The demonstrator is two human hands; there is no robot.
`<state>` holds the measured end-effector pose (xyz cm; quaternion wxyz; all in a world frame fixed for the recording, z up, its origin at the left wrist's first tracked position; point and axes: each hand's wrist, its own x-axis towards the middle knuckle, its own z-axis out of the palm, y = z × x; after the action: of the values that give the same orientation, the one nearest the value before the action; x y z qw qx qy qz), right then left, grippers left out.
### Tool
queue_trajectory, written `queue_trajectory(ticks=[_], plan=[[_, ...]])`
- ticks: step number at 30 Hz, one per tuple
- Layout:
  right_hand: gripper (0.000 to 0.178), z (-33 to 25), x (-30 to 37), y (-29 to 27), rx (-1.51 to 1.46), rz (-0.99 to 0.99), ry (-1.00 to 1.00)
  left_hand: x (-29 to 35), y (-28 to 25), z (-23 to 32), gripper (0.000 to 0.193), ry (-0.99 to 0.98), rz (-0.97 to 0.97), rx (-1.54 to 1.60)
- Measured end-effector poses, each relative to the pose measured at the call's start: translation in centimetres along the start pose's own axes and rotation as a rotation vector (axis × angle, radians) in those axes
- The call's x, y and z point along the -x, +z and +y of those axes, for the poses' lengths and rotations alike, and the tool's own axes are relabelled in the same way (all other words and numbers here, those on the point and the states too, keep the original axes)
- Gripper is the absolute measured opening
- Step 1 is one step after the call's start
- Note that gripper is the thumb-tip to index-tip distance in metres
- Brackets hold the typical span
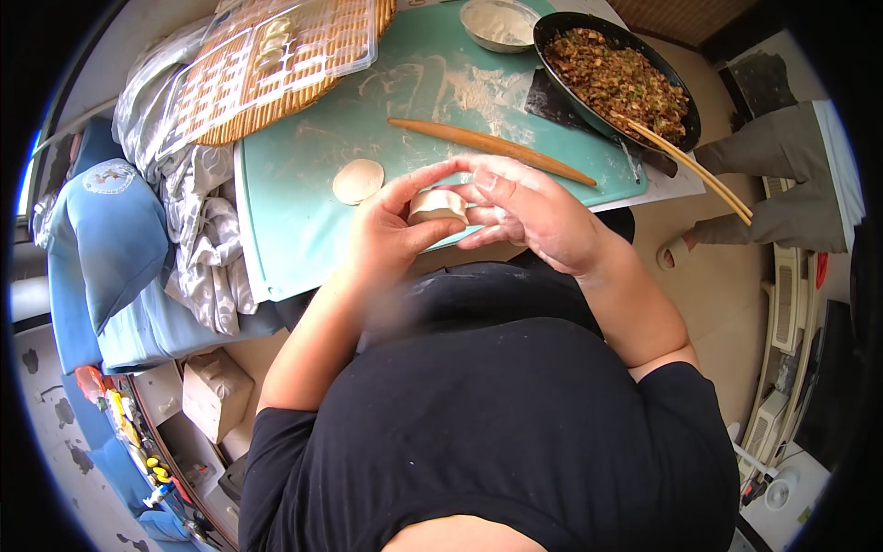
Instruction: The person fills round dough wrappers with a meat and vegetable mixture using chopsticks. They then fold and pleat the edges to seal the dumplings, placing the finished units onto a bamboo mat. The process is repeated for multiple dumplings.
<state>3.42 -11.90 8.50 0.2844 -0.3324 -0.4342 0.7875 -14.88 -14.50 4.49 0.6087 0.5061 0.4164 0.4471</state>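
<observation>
A pale folded dumpling is held up between my hands, just past the near edge of the green mat. My left hand grips it, thumb in front and index finger arched over behind. From the other side, the curled, floury fingers of my right hand press at the dumpling's right end. Part of the dumpling is covered by my fingers. On the mat, beyond my left hand, lies one round dough wrapper. A tapered wooden rolling pin rests slantwise beyond my right hand.
A black pan of chopped filling stands at the far right, with chopsticks across its rim. Flour fills a metal bowl. Several dumplings sit in a clear compartment tray on a wicker tray. Another person's legs are at right.
</observation>
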Motion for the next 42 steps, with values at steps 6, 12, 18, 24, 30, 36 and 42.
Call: queue_trajectory(ticks=[6, 12, 18, 24, 30, 36, 42], plan=[[0.023, 0.4, -0.5, -1.2, 0.977, 0.222, -0.624, 0.0, -0.2, -0.1, 0.038, 0.133, 0.050, 0.095], [0.015, -0.1, -0.7, -0.2, 1.447, 0.116, -0.966, 0.5, -0.2, 0.3, 0.038, 0.129, 0.012, 0.133], [0.012, -0.1, -0.8, 0.1, 1.535, 0.027, -1.021, 0.6, -0.4, 0.3, 0.047, 0.278, -0.015, -0.054], [0.006, -0.7, -0.5, -0.1, 1.544, -0.006, -1.001, 0.8, -0.6, 0.5, 0.051, 0.305, -0.020, -0.150], [0.006, -0.7, -0.9, 0.2, 1.012, 0.086, -0.864, 0.9, -0.7, 0.5, 0.050, 0.451, 0.043, -0.231], [0.016, -0.5, -0.4, 0.7, 0.816, 0.086, -0.647, 0.7, -0.5, 1.1, 0.050, 0.621, 0.123, -0.429], [0.012, -0.7, -0.6, 0.4, 0.933, 0.040, -0.768, 0.4, -0.4, 1.5, 0.050, 0.651, 0.111, -0.534]])
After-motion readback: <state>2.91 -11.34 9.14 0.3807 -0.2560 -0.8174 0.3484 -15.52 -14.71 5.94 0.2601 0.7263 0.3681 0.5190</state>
